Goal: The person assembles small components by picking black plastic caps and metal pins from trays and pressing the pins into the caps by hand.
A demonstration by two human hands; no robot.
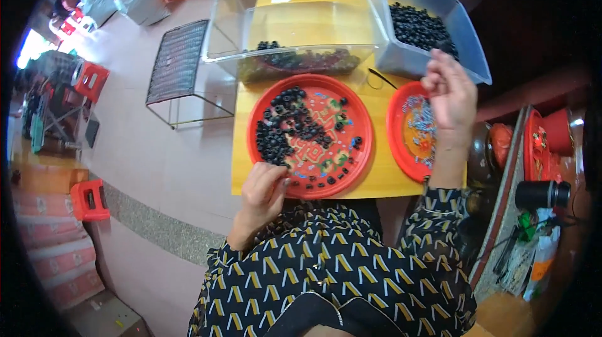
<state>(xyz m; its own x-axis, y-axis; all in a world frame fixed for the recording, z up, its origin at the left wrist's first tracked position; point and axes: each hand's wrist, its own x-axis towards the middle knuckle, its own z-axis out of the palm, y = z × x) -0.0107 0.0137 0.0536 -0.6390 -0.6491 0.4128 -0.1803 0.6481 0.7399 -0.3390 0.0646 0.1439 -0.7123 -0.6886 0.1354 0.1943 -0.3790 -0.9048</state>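
On the yellow table lies a round red tray with a printed pattern, holding many small black ring-like parts, mostly on its left side. My left hand is at the tray's near left rim, thumb and fingers pinched together; whatever is between them is too small to make out. My right hand is raised over the far end of a second red tray, which has small silvery pieces in it. Its fingers are loosely spread by the near wall of a translucent bin holding more black parts.
A clear plastic box with black parts inside stands beyond the trays. A thin black loop lies between them. Left of the table is a wire-frame rack; at right, a ledge carries a black cylindrical container.
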